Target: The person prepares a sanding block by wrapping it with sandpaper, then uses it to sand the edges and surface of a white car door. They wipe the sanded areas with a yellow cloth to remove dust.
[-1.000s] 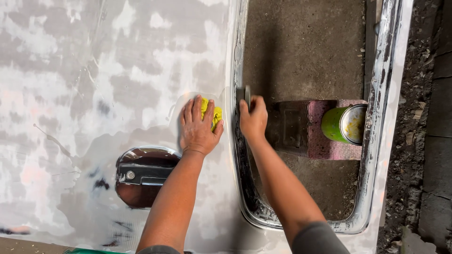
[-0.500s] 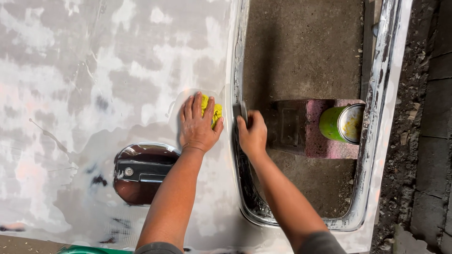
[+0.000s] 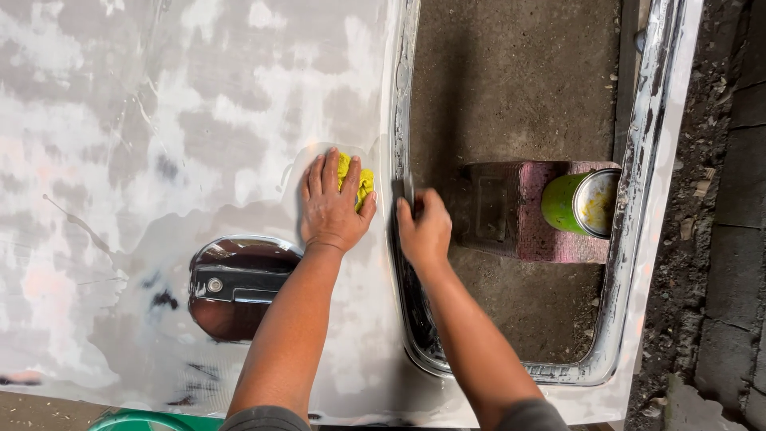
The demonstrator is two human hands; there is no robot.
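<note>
Left hand (image 3: 333,209): laid flat on the yellow pad (image 3: 357,180), grip spread, pressing it onto the sanded door panel (image 3: 159,120) beside the window frame (image 3: 399,120).
Right hand (image 3: 425,227): grip curled over the frame's edge; it has slid lower along the frame than a second ago, steadying the panel.
Pad: unmoved, above the door handle (image 3: 235,286).
Through the window opening: green can (image 3: 581,203) on a pink block (image 3: 550,239).
</note>
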